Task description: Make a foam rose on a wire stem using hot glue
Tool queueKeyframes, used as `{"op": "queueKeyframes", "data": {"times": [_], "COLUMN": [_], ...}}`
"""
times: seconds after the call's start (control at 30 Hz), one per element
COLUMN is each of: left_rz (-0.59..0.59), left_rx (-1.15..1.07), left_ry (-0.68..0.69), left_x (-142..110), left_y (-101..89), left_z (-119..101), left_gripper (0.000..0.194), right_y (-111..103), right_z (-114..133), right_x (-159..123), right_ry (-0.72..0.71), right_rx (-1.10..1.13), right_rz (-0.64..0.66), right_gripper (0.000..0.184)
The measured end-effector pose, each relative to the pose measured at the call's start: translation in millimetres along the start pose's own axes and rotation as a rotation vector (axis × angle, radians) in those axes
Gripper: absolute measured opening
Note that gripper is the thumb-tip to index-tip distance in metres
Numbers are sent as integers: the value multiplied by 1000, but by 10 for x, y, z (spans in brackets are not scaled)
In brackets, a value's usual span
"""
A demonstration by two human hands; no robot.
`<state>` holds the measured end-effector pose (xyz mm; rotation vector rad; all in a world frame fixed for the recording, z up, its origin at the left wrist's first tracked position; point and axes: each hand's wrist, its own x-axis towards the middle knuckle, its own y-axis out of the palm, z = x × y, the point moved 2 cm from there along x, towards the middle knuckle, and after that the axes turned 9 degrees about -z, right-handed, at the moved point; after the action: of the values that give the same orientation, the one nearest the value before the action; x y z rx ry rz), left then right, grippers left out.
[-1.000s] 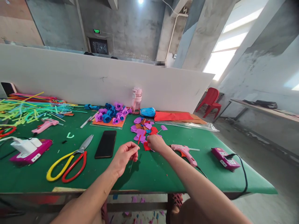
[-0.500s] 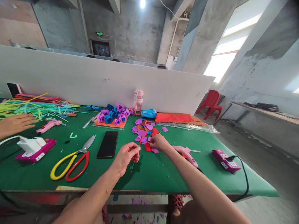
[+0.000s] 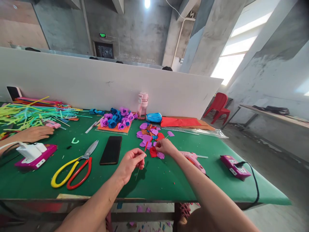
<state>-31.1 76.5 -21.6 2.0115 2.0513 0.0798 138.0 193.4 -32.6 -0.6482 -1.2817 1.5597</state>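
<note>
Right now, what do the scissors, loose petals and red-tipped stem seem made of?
Scissors: blades look like steel, gray with a sheen; smooth, bright handles suggest plastic.
Loose petals: probably paper or thin foam, being matte and sheet-like.
Red-tipped stem: possibly wire, slim and straight; too fine to confirm.

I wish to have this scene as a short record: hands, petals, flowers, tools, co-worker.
Left hand: holds a red-tipped stem
Right hand: at the petals; grip unclear
Petals: purple, red, brown, blue; loose on green table
Flowers: purple and blue, on orange sheet
Tools: scissors, left of phone; pink glue gun, partly behind right forearm
Co-worker's hand: near second pink glue gun, far left
</note>
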Motion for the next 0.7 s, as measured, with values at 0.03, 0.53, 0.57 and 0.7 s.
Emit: {"op": "queueKeyframes", "data": {"times": [0.03, 0.53, 0.57, 0.7], "left_rz": [7, -149, -185, -219], "left_rx": [-4, 101, 118, 135], "left_ry": [-4, -6, 4, 29], "left_x": [-2, 103, 117, 143], "left_y": [3, -26, -17, 116], "left_z": [0, 47, 42, 32], "left_gripper": [24, 25, 26, 32], "right_y": [-11, -91, -106, -116], "right_z": [-1, -6, 14, 139], "right_x": [-1, -117, -170, -437], "right_ry": [-1, 66, 76, 106], "right_rx": [12, 327, 357, 461], "right_rz": [-20, -126, -144, -216], "right_gripper": [17, 13, 14, 18]}}
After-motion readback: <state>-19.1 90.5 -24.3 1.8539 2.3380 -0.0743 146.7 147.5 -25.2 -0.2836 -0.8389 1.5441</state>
